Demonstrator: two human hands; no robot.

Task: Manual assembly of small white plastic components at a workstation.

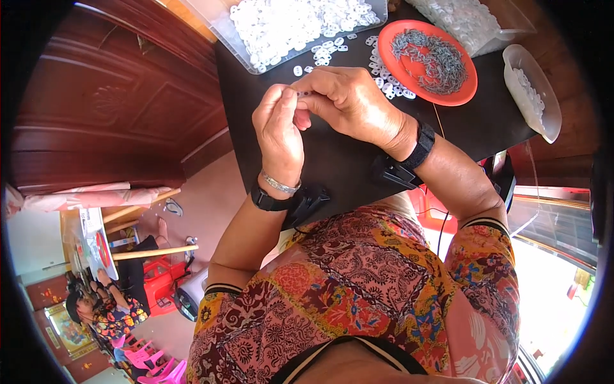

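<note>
My left hand (280, 131) and my right hand (355, 105) meet above the black table (339, 160), fingertips pinched together. Between them shows a sliver of a small white plastic piece (303, 94) with dark holes; the fingers hide most of it. Just beyond my hands, loose white oval plastic pieces (323, 55) with holes are scattered on the table. A red plate (462, 96) beyond my right hand carries a heap of thin grey metal pins (441, 67). Whether a pin is also between my fingers, I cannot tell.
A clear bin (240, 51) full of white pieces stands at the far edge. Far right are a bag of pale pieces (464, 25) and a translucent scoop-shaped tray (550, 128). At lower left another person (118, 313) sits near a red stool (160, 281).
</note>
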